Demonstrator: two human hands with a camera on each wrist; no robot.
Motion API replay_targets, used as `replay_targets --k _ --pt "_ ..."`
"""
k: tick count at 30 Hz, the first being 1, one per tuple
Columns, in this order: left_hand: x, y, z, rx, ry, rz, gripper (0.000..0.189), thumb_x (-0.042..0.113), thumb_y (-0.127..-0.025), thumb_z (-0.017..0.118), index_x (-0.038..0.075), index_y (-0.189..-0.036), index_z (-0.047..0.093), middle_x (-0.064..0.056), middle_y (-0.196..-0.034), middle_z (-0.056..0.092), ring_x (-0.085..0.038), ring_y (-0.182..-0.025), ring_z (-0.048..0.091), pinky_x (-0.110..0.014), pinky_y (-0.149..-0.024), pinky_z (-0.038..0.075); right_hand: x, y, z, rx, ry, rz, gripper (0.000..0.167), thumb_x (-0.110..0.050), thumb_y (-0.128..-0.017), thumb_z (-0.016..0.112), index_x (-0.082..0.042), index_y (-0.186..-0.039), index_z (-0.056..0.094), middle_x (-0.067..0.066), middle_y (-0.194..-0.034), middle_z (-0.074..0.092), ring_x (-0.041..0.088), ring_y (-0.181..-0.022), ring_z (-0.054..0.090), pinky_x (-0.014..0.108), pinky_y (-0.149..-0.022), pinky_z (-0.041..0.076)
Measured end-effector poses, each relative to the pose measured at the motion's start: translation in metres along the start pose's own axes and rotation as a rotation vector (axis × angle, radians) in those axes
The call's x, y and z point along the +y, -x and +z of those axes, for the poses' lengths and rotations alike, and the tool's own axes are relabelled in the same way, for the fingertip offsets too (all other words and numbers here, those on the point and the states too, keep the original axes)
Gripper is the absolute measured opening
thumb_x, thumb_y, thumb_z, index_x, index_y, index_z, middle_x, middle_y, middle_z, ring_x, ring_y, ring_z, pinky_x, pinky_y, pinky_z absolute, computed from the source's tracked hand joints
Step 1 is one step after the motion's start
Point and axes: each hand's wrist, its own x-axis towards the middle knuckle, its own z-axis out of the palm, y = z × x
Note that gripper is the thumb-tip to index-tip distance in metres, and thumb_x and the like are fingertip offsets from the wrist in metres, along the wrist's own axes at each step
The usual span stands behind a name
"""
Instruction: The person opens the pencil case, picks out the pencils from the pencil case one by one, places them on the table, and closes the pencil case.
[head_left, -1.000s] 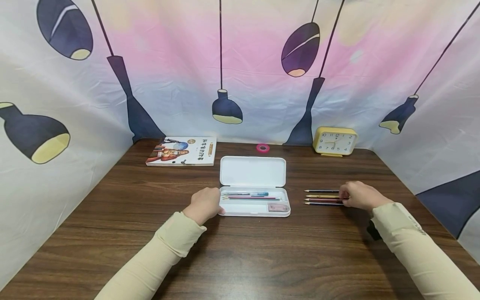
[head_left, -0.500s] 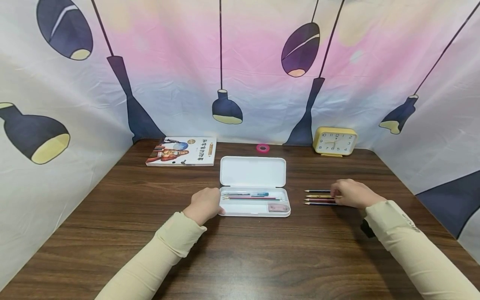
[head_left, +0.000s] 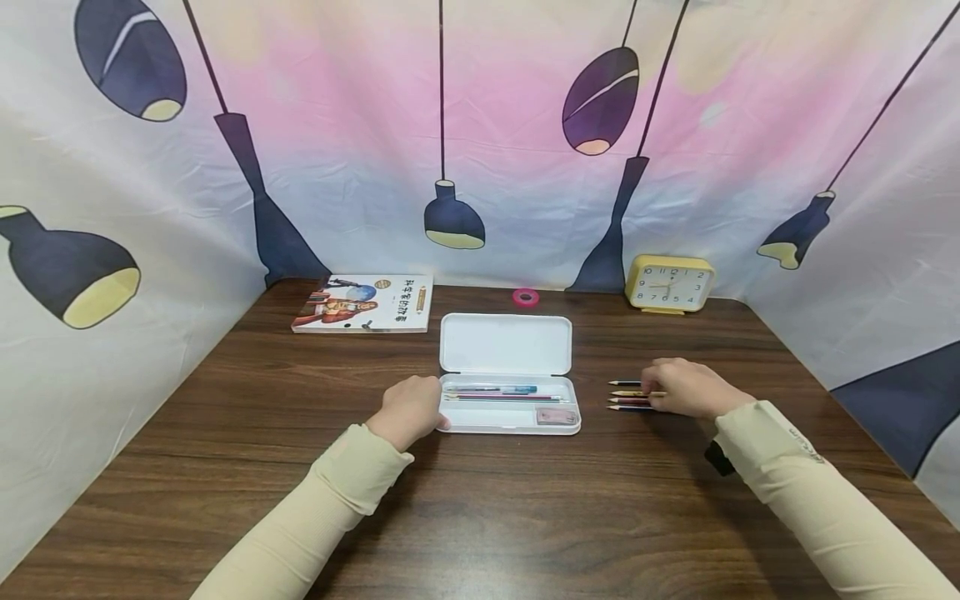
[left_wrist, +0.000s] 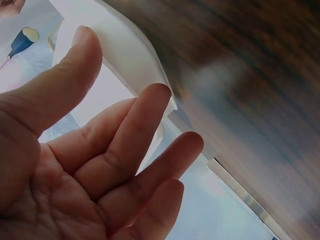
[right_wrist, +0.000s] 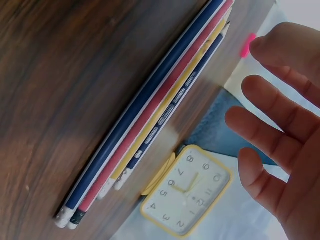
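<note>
A white pencil case [head_left: 487,416] lies open at the table's middle, with a few slim pens or pencils [head_left: 502,397] in its rear section and a pinkish eraser-like block [head_left: 556,416] at front right. My left hand [head_left: 405,410] holds the case's left end, thumb by the front corner. To the right, several pencils lie side by side: navy [right_wrist: 142,102], red [right_wrist: 150,115], yellow [right_wrist: 165,110] and dark patterned [right_wrist: 167,114]. Over them is my right hand [head_left: 690,389], hiding their rear parts in the head view; its fingers are spread in the right wrist view.
A yellow clock [head_left: 671,284] stands at the back right. A pink ring-shaped roll [head_left: 526,297] lies behind the case, and a book [head_left: 367,303] at the back left. A printed cloth [head_left: 360,208] hangs around the brown table [head_left: 525,500].
My right hand has moved left along the pencils toward their points, while the pencils stay in place. My left hand and the case have not moved.
</note>
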Motion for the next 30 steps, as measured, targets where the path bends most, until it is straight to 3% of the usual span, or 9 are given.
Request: replay_targets --k 15,30 --pt "-0.001 -0.001 0.002 -0.004 0.003 0.005 0.034 0.031 -0.062 0.077 0.004 -0.076 0.060 -0.009 -0.074 0.060 -0.017 -0.060 0.049 -0.033 -0.047 0.040 -0.015 -0.016 0.001 0.066 0.044 -0.088 0.015 -0.010 -0.071 0.065 -0.019 -0.068 0.053 -0.008 -0.068 0.043 0.009 -0.059 0.040 0.027 -0.050 0.035" --pt "-0.002 -0.003 0.002 -0.013 -0.001 0.001 0.034 0.031 -0.062 0.076 0.005 -0.077 0.060 -0.009 -0.075 0.060 -0.017 -0.062 0.050 -0.034 -0.048 0.041 -0.033 -0.037 0.003 0.114 0.031 -0.170 0.016 -0.006 -0.069 0.062 -0.019 -0.067 0.052 -0.008 -0.068 0.044 0.008 -0.059 0.042 0.026 -0.050 0.037"
